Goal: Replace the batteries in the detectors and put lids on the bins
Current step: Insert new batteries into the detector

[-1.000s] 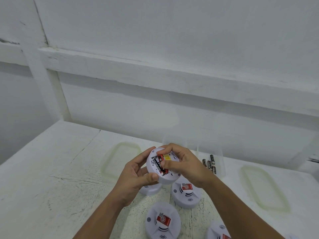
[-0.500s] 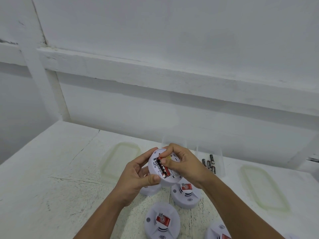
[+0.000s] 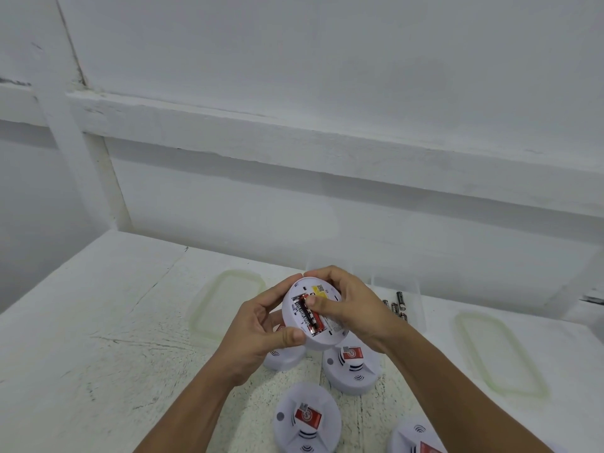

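Detector A [image 3: 307,416], near centre, lies face up on the white table [image 3: 98,322] with its red label showing. Detector B [image 3: 416,438], near right, is cut off by the frame edge. Just beyond them, Detector C [image 3: 351,366] sits face up. Detector D [image 3: 281,359] is to its left, partly hidden behind the left hand [image 3: 258,325].

Detector E [image 3: 330,341] is held above these by both hands, clear of the table and tilted, back side toward the camera.
- Left hand: fingers curled round the left rim, thumb on the near rim.
- Right hand [image 3: 353,308]: fingers curled over the far rim. The thumb tip presses on the upper end of a red-and-black battery [image 3: 310,317] lying in the open compartment.
- A yellow sticker [image 3: 318,288] sits just beside the compartment.

Farther right, a clear bin [image 3: 415,289] holds loose batteries [image 3: 399,302]. A second clear bin [image 3: 330,261] shows behind the hands, its contents hidden.

Both lids are off. The left lid [image 3: 225,305] lies flat on the table left of the hands. The right lid [image 3: 500,354] lies flat at right, apart from the bins.

A white wall [image 3: 327,76] with a ledge runs along the far side.
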A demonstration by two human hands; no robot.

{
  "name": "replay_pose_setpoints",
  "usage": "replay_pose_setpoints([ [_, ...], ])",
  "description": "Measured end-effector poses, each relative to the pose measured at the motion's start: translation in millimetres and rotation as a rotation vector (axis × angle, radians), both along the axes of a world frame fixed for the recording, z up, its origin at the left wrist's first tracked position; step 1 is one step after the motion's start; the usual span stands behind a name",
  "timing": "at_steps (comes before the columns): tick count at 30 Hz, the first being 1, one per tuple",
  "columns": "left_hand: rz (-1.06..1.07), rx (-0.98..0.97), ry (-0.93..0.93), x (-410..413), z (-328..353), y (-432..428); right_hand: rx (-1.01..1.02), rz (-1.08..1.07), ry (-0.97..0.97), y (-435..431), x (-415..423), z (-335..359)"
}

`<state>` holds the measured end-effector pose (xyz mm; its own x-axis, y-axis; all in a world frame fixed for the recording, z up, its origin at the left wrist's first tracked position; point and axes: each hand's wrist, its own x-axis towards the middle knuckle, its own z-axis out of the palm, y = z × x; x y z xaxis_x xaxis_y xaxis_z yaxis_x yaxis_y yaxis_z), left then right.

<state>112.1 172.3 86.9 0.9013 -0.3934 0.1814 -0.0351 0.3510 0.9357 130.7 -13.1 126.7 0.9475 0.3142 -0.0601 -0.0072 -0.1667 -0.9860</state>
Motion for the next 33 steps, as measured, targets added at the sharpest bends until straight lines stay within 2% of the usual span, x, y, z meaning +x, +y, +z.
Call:
replay_pose_setpoints([
  [9, -0.032, 0.026, -0.022, 3.0, 1.8, -6.6, 0.055, -0.021, 0.030, -7.8, -1.5, -4.5],
  [16, -0.034, -0.042, 0.053, 7.6, -4.1, -12.0, -0.042, -0.083, -0.015, -7.9, -1.6, 3.7],
  [23, -0.093, -0.073, 0.110, 3.5, -2.2, -27.3, -0.009, -0.076, -0.010, -33.9, -17.0, 7.1],
  [33, -0.230, 0.034, 0.179, -38.0, -25.4, -79.5, -0.185, -0.178, 0.001, -91.7, -76.5, -11.5],
])
